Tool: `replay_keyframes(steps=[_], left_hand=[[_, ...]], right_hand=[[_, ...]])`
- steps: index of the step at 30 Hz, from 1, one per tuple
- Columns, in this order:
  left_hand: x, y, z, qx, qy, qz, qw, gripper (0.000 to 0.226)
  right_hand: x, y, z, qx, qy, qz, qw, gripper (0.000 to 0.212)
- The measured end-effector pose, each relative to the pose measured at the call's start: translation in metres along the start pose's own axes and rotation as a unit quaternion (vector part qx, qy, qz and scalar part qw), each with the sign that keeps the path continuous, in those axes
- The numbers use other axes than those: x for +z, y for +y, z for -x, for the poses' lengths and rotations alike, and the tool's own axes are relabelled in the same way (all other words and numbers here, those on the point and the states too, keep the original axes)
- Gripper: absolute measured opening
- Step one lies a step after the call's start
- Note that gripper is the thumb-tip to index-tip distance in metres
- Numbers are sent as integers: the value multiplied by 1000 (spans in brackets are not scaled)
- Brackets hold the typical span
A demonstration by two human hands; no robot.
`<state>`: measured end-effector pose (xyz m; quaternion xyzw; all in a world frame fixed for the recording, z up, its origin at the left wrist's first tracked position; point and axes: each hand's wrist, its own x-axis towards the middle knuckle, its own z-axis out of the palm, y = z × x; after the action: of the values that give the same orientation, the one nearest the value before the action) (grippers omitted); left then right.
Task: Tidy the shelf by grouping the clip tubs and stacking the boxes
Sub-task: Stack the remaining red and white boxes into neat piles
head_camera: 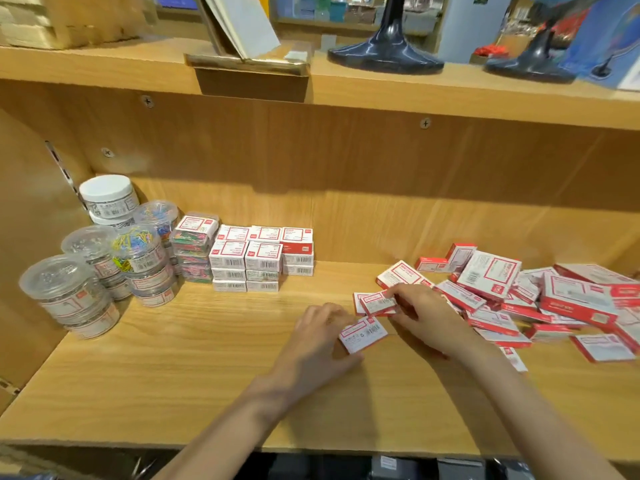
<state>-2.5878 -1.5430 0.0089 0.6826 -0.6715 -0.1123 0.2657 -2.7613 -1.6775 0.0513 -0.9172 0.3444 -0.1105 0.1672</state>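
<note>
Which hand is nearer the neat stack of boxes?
Left. The left hand lies below and just right of the stack, holding a box; the right hand is farther right, by the loose pile.

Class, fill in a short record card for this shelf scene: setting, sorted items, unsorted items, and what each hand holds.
Setting: wooden shelf
Sorted: clip tubs grouped at left; stacked boxes beside them
Unsorted: loose pile of boxes at right
Left hand: holds one small box
Right hand: pinches another box
</note>
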Motion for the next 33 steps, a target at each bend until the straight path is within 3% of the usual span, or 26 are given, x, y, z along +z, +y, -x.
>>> replay_keyframes(steps=[5,7,11,13,18,20,23,26,28,30,33], left_hand=[[1,5,-13,-23,-20,40,999,44],[-4,5,-14,-34,-40,64,997,46],[-9,3,-18,-76,-49,114,989,53],[-9,3,-20,-98,-48,146,983,55],[-13,9,-27,-135,-48,188,972,76],[-14,13,-32,-108,-48,129,985,82],[-13,22,-43,-81,-91,80,989,81],[-9,29,-57,-59,-128,64,988,81],[-8,32,-62,-47,-159,48,985,76],[-6,30,-64,-50,-171,44,983,67],[-5,27,-62,-51,-154,44,986,60]], right_hand=[[-10,6,-2,1,10,-83,996,12],[-16,5,-8,-6,4,-117,993,17],[-6,5,-19,-43,-43,-28,998,26],[0,8,-20,-34,-26,-29,999,24],[-20,20,-19,29,108,-230,967,20],[-33,31,-20,37,151,-172,973,23],[-46,52,-15,26,186,6,982,25],[-43,62,-10,62,108,188,974,29],[-41,59,-11,66,98,190,975,28],[-40,48,-17,26,132,111,985,23],[-28,27,-27,17,51,93,994,30]])
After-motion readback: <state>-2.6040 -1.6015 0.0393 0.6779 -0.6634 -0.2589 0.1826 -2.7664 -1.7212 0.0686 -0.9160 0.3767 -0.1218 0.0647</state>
